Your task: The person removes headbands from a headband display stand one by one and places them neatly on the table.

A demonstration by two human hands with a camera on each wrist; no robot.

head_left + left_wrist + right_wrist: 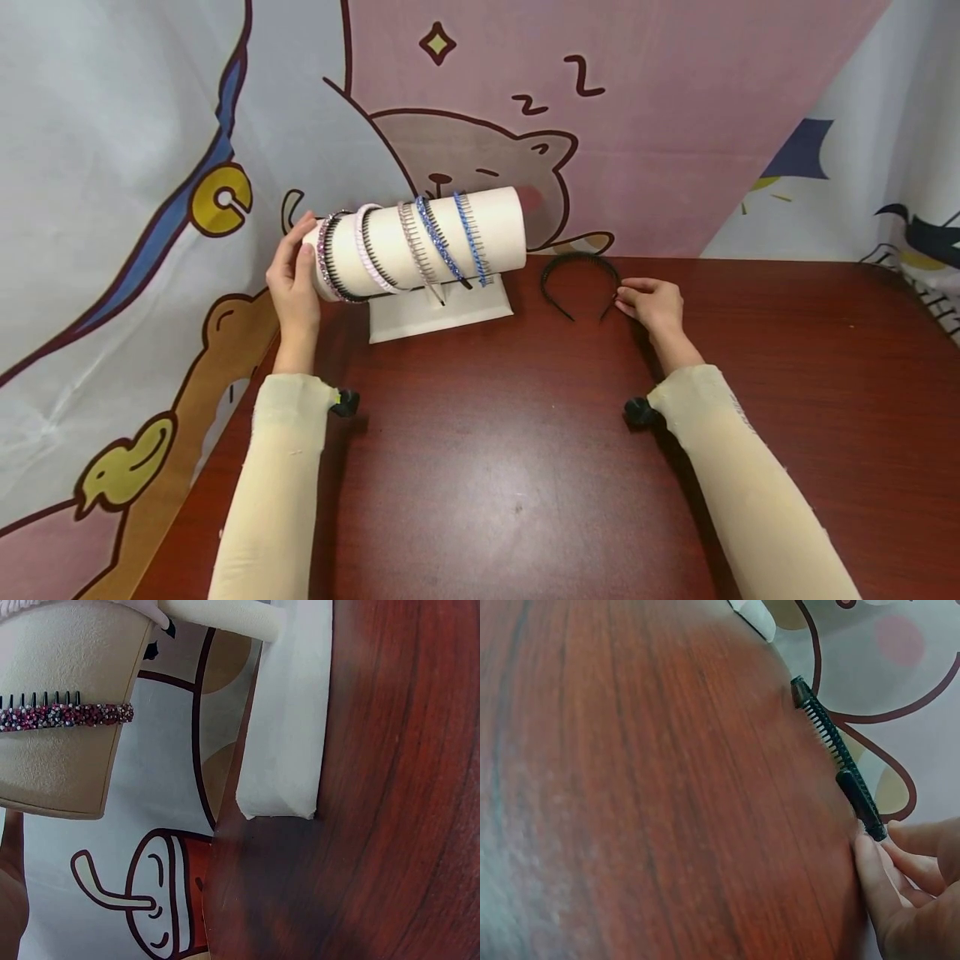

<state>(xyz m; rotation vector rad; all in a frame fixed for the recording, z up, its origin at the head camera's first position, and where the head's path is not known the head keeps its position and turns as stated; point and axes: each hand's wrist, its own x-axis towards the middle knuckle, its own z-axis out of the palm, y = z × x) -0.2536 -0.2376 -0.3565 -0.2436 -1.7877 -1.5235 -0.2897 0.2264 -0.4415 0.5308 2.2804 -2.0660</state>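
Observation:
A cream cylindrical headband stand (498, 229) sits tilted at the back of the table, its roll on a post above a flat base (442, 317). Around the roll are several toothed headbands, among them a dark glittery one (67, 716) at the left end, a pale pink one (367, 250) and a blue one (471, 237). My left hand (292, 275) grips the roll's left end, thumb in front. To the right of the stand, my right hand (656, 307) pinches the side of a black toothed headband (581, 257) between thumb and fingers. In the right wrist view that headband (840, 757) appears edge-on.
The reddish-brown wooden table (487, 467) spreads in front of both arms. A cartoon-printed cloth (637, 125) hangs behind the table and along its left side. Small black devices (640, 412) are strapped at both wrists.

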